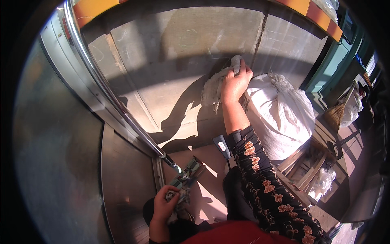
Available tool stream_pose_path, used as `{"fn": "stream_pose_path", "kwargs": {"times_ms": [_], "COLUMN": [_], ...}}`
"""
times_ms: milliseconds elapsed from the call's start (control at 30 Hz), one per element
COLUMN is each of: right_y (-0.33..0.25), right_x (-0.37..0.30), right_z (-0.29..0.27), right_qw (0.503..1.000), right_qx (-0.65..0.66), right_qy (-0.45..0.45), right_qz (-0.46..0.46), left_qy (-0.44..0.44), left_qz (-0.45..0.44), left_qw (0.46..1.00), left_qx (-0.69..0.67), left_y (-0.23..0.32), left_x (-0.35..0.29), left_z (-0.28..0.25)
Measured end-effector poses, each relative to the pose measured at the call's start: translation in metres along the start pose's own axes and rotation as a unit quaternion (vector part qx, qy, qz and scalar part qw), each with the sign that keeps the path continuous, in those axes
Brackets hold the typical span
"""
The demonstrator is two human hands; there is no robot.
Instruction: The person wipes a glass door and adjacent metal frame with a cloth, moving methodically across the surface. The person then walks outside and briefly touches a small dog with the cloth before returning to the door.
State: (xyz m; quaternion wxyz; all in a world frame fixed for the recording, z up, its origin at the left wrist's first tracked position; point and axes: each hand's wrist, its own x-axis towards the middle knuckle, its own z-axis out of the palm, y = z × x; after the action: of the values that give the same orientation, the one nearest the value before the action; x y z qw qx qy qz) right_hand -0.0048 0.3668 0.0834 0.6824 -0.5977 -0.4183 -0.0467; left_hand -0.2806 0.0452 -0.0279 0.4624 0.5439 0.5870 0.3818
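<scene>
My right hand (237,83) is raised in front of the grey wall panel (183,61), its fingers closed around a whitish rag (214,87). The rag hangs down to the left of the hand, against or close to the panel, and its lower edge looks ragged. Low down, my left hand (165,204) is closed, thumb and fingers drawn together. Beside its fingertips is a crumpled, patterned grey-green bundle (183,196). Whether the hand grips this bundle or something smaller I cannot make out.
A shiny metal pole (118,103) slants down at the left, beside a metal panel (61,150). A tied white sack (280,118) stands right of my right arm, above a wooden crate (304,179). A broom (336,115) is farther right. An orange-yellow striped edge (300,6) runs overhead.
</scene>
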Motion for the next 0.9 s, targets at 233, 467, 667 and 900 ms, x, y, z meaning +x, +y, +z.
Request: {"fn": "stream_pose_path", "kwargs": {"times_ms": [233, 467, 667, 900], "right_y": [-0.03, -0.035, -0.036, -0.038], "right_x": [-0.055, -0.039, -0.019, -0.011], "right_z": [0.037, 0.003, 0.032, -0.007], "right_qw": [0.994, 0.983, 0.957, 0.951], "right_qx": [-0.016, 0.075, -0.04, -0.07], "right_qy": [-0.102, -0.104, -0.123, -0.226], "right_qz": [-0.046, -0.131, -0.259, -0.197], "left_qy": [-0.011, -0.019, -0.011, -0.01], "left_qz": [0.012, 0.037, 0.009, 0.031], "left_qw": [1.0, 0.998, 0.999, 0.999], "left_qx": [0.021, 0.043, 0.029, 0.025], "left_y": [0.004, 0.008, 0.004, 0.005], "left_x": [0.005, 0.006, 0.006, 0.001], "left_z": [0.002, 0.004, 0.001, -0.003]}}
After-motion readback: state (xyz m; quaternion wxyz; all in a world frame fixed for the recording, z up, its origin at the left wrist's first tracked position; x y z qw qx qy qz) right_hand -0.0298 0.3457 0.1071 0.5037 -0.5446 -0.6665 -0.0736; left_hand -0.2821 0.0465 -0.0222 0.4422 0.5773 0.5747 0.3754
